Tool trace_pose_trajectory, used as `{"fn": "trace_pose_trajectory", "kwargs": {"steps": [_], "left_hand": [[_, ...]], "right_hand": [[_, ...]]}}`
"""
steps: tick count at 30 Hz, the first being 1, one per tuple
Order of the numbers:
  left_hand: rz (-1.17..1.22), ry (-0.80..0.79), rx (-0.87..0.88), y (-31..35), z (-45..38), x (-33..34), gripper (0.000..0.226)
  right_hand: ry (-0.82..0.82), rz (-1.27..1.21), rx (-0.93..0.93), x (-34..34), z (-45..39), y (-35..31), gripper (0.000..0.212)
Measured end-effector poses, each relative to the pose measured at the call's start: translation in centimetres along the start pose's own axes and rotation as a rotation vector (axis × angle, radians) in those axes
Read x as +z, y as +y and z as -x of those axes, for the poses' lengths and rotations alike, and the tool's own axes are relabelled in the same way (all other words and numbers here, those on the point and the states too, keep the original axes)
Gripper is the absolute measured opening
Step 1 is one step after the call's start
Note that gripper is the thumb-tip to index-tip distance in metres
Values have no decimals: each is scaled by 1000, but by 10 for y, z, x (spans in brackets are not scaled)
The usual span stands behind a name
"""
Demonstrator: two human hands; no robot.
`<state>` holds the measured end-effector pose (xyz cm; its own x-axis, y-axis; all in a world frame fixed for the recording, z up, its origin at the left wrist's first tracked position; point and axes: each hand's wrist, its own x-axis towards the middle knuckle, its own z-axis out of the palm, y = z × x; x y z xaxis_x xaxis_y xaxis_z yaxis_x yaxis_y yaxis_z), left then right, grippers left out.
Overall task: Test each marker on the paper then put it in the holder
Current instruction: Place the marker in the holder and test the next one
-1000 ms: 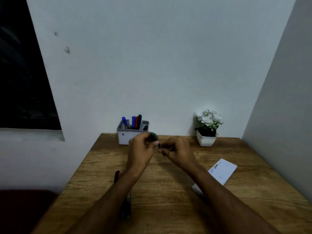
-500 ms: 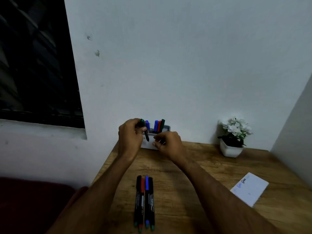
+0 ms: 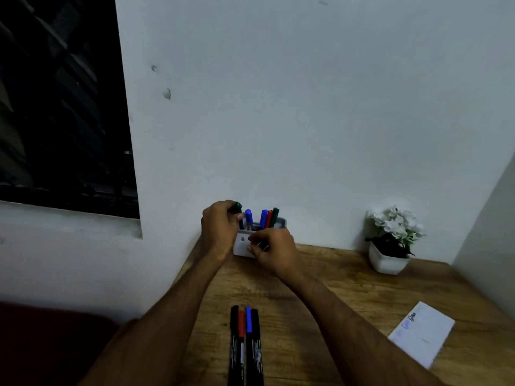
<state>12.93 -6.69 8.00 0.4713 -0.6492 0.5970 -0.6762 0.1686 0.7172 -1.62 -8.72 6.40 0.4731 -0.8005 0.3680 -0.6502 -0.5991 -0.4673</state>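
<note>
Markers are the matter under inspection, and we are finding them in three places. We are seeing the left hand (image 3: 220, 228) closing its fingers around a green-capped marker (image 3: 238, 214), which is standing nearly upright with its lower end going down into the left end of the holder (image 3: 242, 243). We are noting the holder, a pale grey box, sitting at the far edge of the wooden table (image 3: 348, 280) against the white wall (image 3: 306, 107). Inside it we are counting two blue markers (image 3: 248, 217), a red one (image 3: 269, 218) and a dark green one (image 3: 275, 216), all standing with caps up. We are observing the right hand (image 3: 274, 252) curling loosely in front of the holder; we cannot tell whether it is gripping anything or merely touching the box. We are recording four more markers (image 3: 245, 346) lying side by side at the near edge of the table, between the forearms. We are finding the paper (image 3: 422, 332), bearing small scribbles at its far end, lying near the right side, well apart from the hands. We are also noting a potted plant (image 3: 391, 240) with white flowers standing at the far right, and a dark window (image 3: 61, 107) at the left.
</note>
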Motion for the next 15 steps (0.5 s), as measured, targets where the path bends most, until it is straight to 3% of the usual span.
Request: {"fn": "trace_pose_trajectory", "kwargs": {"steps": [6,15], "left_hand": [[-38,-111,-47,-12,7,13,20],[-38,-89,-121,-17,20,12,28]], "right_hand": [[-6,18,-10,1,4,7,30],[-29,-15,-2,8,19,12,29]]}}
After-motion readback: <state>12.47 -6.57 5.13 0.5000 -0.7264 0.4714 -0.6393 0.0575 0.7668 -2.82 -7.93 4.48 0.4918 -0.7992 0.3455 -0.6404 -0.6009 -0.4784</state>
